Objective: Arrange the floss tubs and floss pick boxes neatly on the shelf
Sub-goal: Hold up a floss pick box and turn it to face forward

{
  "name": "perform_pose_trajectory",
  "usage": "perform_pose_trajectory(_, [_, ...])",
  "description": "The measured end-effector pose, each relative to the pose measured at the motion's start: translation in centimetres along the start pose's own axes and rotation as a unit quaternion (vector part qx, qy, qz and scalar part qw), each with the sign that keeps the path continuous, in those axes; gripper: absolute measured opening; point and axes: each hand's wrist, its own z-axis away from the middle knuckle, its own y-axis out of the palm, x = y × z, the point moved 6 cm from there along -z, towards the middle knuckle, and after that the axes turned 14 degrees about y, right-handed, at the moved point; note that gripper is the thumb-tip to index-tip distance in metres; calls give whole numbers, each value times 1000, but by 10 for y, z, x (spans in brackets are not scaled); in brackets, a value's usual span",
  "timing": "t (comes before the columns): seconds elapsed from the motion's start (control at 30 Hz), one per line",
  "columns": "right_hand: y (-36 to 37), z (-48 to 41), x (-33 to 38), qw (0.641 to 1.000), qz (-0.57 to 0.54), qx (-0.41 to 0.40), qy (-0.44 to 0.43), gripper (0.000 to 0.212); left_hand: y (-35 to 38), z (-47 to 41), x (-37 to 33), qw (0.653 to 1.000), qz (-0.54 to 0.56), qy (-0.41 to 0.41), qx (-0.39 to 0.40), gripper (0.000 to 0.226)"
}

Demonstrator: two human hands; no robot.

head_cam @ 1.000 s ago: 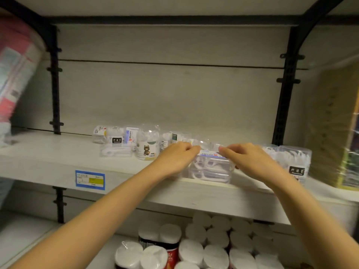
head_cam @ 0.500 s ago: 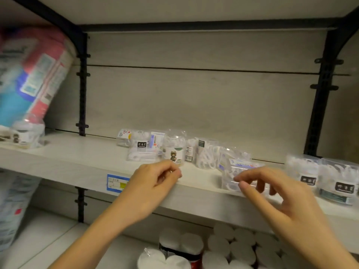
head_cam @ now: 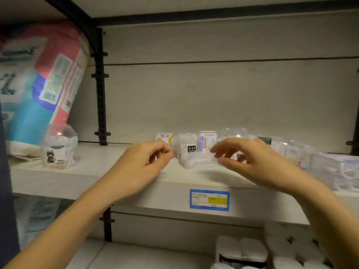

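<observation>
Standing in the middle of the frame, a clear floss pick box (head_cam: 191, 154) with a small black label is resting near the front of the white shelf (head_cam: 93, 171), and both hands are hovering at its two sides. The left hand (head_cam: 142, 165) is hanging just beside the box's left wall with its fingers loosely curled and is holding nothing; a thin gap is showing between fingertip and plastic. The right hand (head_cam: 252, 162) is hovering at the box's right side with fingers half bent and spread apart, also gripping nothing; whether its thumb is touching the box, I cannot tell. Behind the box, other floss tubs and boxes (head_cam: 207, 138) are running in a row toward the right, partly hidden by the right hand. One floss tub with a cat sticker (head_cam: 58, 150) is standing alone at the left, well apart from the rest, just in front of a big pink and blue paper pack (head_cam: 38, 80) that is leaning in the upper left. A blue price tag (head_cam: 209, 199) is sticking on the shelf's front edge, and white paper rolls (head_cam: 252, 249) are sitting lower down at the bottom right.
</observation>
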Motion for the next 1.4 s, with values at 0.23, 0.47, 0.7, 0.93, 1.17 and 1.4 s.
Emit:
perform_pose_trajectory(0.23, [55, -78, 4, 959, 197, 174, 101, 57, -11, -17, 40, 997, 7, 6, 77, 18])
perform_pose_trajectory(0.47, [67, -86, 2, 930, 261, 225, 129, 57, -13, -21, 53, 994, 51, 30, 88, 17])
perform_pose_trajectory(0.7, [54, -77, 18, 952, 51, 265, 145, 48, -6, -25, 54, 986, 76, 67, 130, 44])
perform_pose_trajectory(0.93, [42, -61, 44, 891, -254, 335, 170, 59, -7, -20, 48, 942, 325, -5, 84, 33])
perform_pose_trajectory(1.17, [36, -40, 48, 914, -359, 157, 106, 22, -11, -13, 60, 907, 417, -56, 0, 41])
perform_pose_trajectory(1.4, [48, -28, 42, 913, -379, 95, 119, 33, -17, -5, 59, 909, 413, -59, -2, 30])
